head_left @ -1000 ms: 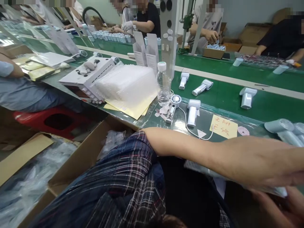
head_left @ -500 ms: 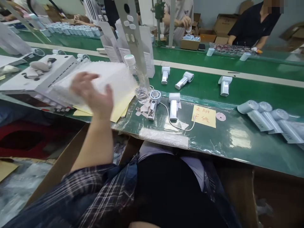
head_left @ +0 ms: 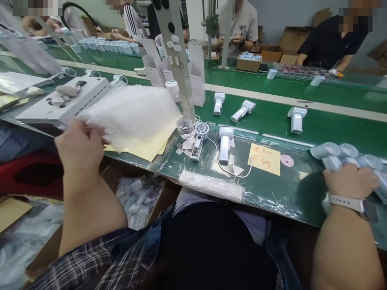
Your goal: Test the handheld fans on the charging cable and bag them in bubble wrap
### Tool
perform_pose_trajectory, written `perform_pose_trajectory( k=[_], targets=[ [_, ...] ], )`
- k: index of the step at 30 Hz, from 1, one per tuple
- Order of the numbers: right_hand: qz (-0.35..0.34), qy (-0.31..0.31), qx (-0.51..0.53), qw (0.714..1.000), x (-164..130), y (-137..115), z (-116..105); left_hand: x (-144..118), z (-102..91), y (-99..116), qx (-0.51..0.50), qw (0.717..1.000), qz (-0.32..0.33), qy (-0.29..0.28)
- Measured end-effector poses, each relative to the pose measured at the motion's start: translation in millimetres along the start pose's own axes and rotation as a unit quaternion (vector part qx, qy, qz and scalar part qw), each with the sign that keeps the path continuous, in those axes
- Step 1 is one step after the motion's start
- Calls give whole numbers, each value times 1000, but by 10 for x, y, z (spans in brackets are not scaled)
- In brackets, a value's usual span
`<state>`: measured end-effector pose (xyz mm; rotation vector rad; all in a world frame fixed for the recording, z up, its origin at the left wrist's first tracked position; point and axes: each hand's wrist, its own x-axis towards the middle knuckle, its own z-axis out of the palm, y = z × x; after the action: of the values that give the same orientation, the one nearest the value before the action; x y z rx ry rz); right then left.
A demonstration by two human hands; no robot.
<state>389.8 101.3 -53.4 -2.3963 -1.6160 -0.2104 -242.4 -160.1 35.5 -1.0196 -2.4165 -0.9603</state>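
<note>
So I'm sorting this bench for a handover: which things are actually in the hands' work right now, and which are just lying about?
In hand:
- left hand at the edge of the stack of white bubble bags
- right hand on the pale blue wrapped cylinders

Lying about:
- water bottle
- yellow note
- white handheld fan with cable
- rolled bubble bag

water bottle (head_left: 180, 108), yellow note (head_left: 264, 159), red stool (head_left: 30, 173)
</note>
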Motion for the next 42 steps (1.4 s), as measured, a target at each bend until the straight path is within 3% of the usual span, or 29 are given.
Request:
perform_pose_trajectory(
  k=[2, 3, 4, 6, 10, 12, 14, 18, 22, 25, 27, 29, 31, 34, 37, 40, 42],
  targets=[
    [-3, -75, 7, 997, -190, 2, -72, 23, -52, 249, 0, 993, -31, 112],
    [-5, -106, 10, 994, -314, 3, -113, 17, -20, 417, -32, 990, -28, 133],
    [-7, -130, 10, 991, -454, -6, -152, -4, 50, 611, -76, 990, -12, 117],
    [-15, -160, 9, 987, -766, -64, -216, -90, 275, 1056, -164, 985, 27, 36],
    [-114, -197, 77, 971, -1300, -224, -281, -387, 825, 1919, -213, 944, 202, -153],
    [-161, -214, 164, 949, -1420, -258, -324, -541, 1036, 2192, -206, 906, 269, -253],
    [-154, -207, 240, 936, -1458, -277, -405, -669, 1179, 2328, -176, 869, 310, -343],
    [-104, -153, 334, 924, -1501, -473, -613, -859, 1324, 2353, -139, 818, 343, -439],
    [-161, -157, 425, 877, -1633, -935, -628, -997, 1452, 2325, -229, 789, 302, -484],
    [-212, -161, 449, 853, -1717, -1252, -467, -1012, 1600, 2305, -299, 785, 225, -493],
    [-242, -187, 432, 849, -1741, -1373, -330, -965, 1683, 2281, -355, 779, 126, -502],
    [-256, -206, 388, 861, -1750, -1414, -212, -888, 1714, 2257, -396, 762, 21, -512],
    [-264, -206, 335, 881, -1762, -1406, -138, -811, 1675, 2243, -415, 751, -32, -513],
    [-299, -163, 245, 908, -1811, -1382, -131, -756, 1500, 2238, -397, 783, 64, -474],
    [-359, -104, 149, 915, -1874, -1389, -254, -797, 1259, 2219, -275, 833, 268, -399],
    [-405, -68, 75, 909, -1884, -1403, -480, -843, 1028, 2176, -160, 835, 401, -342],
    [-420, -66, 57, 904, -1854, -1403, -650, -815, 904, 2149, -141, 839, 427, -306]
  ],
)
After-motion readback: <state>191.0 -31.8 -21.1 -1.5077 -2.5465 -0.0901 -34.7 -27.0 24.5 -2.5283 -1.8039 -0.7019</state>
